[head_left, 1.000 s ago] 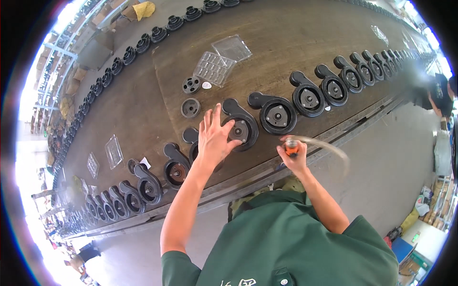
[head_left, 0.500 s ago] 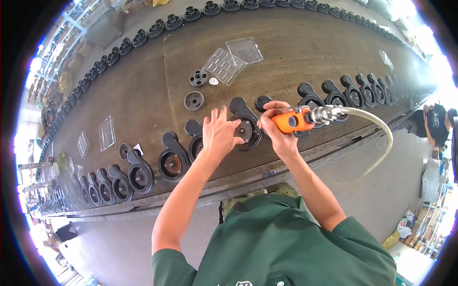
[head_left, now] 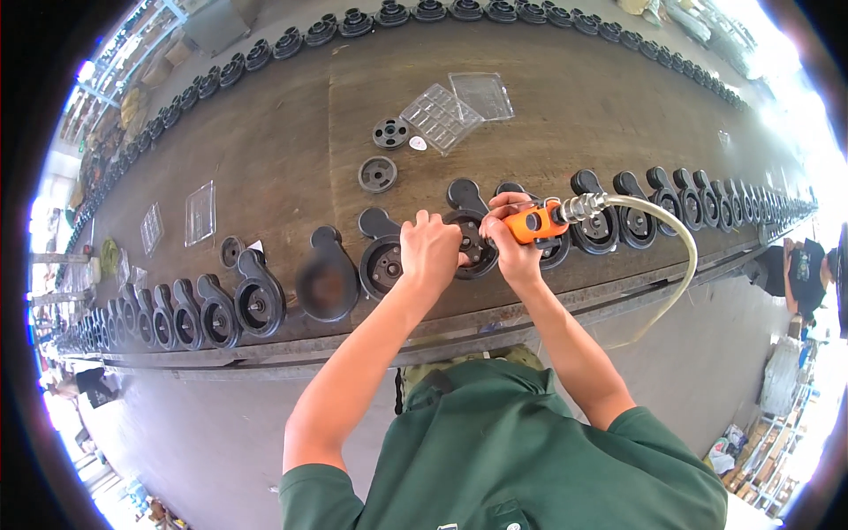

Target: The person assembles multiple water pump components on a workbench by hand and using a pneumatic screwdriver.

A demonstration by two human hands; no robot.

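My right hand [head_left: 515,253] is closed round an orange air tool [head_left: 533,224] with a metal coupling and a clear hose [head_left: 687,237]. The tool lies sideways, its working end hidden by my fingers. Beneath both hands sits a black round housing [head_left: 465,195] with a rounded lobe at its far end. My left hand [head_left: 430,251] rests over this housing's left side, fingers curled and thumb reaching inside the rim; whatever lies between the fingertips is hidden. Close to the left hand stands another such housing [head_left: 382,265], with metal parts inside. One more housing [head_left: 510,188] is partly behind the tool.
Similar housings line the bench's near edge, left [head_left: 258,305] and right [head_left: 594,225]. Two black discs [head_left: 378,174] and clear plastic trays [head_left: 442,119] lie beyond my hands. Black parts [head_left: 356,22] line the far edge. Another person [head_left: 804,278] is at the far right.
My left hand's fingers were spread and are now curled in. Both hands have moved left relative to the housing, and the tool is closer to it. The whole view has shifted slightly.
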